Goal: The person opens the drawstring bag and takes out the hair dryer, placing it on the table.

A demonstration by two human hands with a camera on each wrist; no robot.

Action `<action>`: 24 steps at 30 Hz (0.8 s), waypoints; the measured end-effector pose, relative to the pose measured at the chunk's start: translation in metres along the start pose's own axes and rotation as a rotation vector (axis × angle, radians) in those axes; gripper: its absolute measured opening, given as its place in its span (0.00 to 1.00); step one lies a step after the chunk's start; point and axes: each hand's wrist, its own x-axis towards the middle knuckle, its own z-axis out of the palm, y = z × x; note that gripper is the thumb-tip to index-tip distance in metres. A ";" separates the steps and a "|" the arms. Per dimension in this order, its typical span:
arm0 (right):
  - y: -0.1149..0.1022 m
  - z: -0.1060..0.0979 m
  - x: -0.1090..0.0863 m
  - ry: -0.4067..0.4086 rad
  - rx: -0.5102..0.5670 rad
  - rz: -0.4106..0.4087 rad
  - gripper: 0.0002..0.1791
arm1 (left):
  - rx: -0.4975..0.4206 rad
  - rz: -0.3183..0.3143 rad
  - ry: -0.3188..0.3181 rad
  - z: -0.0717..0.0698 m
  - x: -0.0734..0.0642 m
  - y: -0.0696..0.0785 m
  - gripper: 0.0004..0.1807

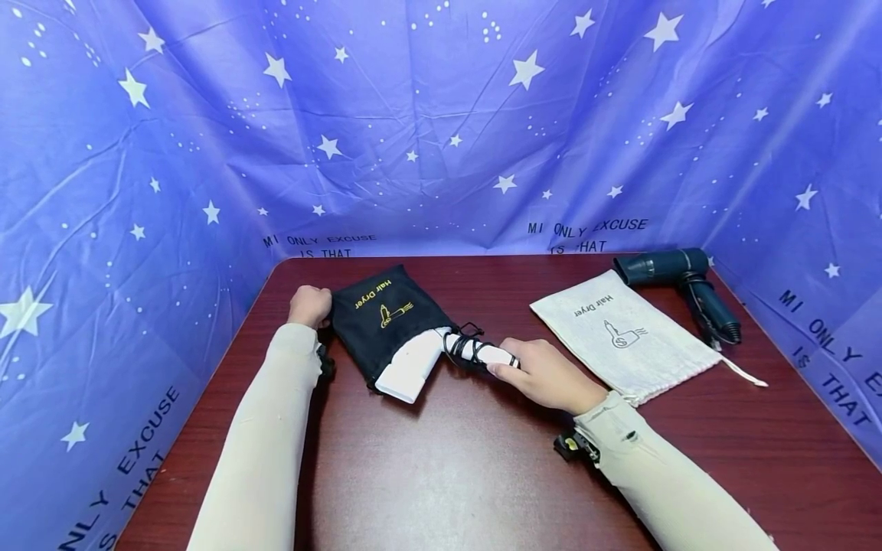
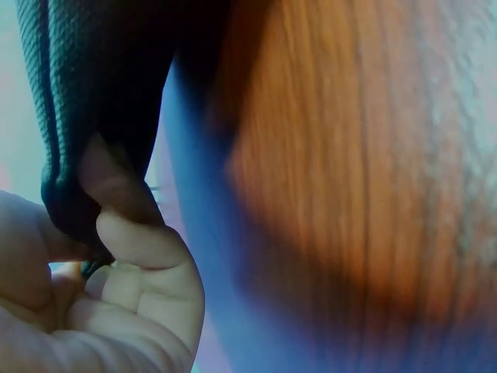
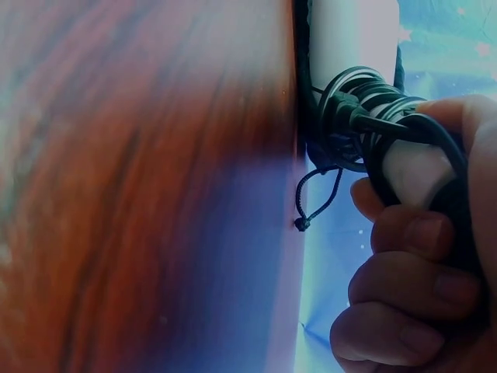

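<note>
A white hair dryer with a black cord wound round its handle lies partly inside a black drawstring bag printed "Hair Dryer". My right hand grips the end of the dryer's handle. In the right wrist view the fingers curl round the white handle beside the coiled cord. My left hand pinches the bag's far left corner. The left wrist view shows thumb and fingers closed on the black cloth. The dryer's far part is hidden in the bag.
To the right lies a flat white drawstring bag with the same print. A dark green hair dryer with a folded cord rests beyond it, near the table's right edge. A blue star-patterned curtain surrounds the brown table.
</note>
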 end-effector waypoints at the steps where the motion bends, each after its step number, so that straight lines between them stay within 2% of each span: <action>1: 0.000 0.000 0.000 0.000 0.001 -0.001 0.11 | -0.010 -0.003 0.005 0.000 0.000 0.000 0.22; 8: 0.000 0.002 -0.001 -0.013 0.014 -0.016 0.09 | -0.063 -0.017 0.013 0.000 -0.002 0.000 0.18; 19: 0.000 0.000 -0.002 -0.012 0.016 -0.021 0.09 | -0.026 -0.038 0.011 -0.010 -0.003 -0.004 0.21; 24: 0.001 0.000 -0.002 -0.013 0.010 -0.024 0.09 | -0.022 -0.035 0.033 -0.014 -0.002 -0.009 0.19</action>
